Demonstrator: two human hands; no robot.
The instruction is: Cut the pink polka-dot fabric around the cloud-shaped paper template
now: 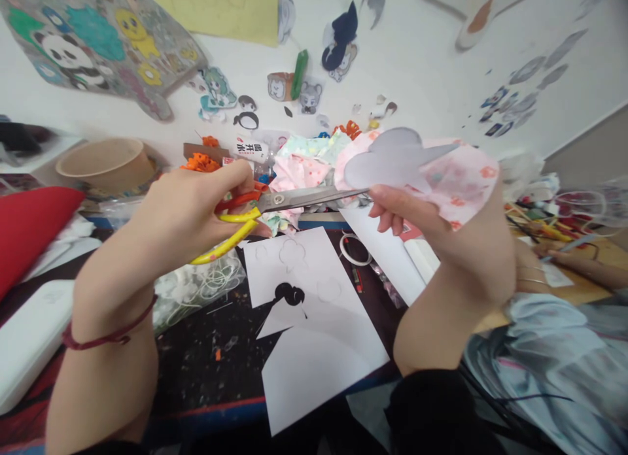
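In my left hand is a pair of scissors, its orange and yellow handles in my fingers. The nearly closed blades point right, their tips touching or close by my right fingertips. My right hand is closed on a pale pink printed cloth, raised above the table. A pale cloud-shaped paper cutout lies against this cloth. Below my hands, a white paper sheet bears faint pencilled cloud outlines, with a cut notch at its left side and a small black shape showing there.
Crumpled printed cloth is heaped by the wall. A clear bag of white cord lies below my left hand, and a tape roll right of the sheet. A tan bowl stands back left. Another person's arm reaches in at right.
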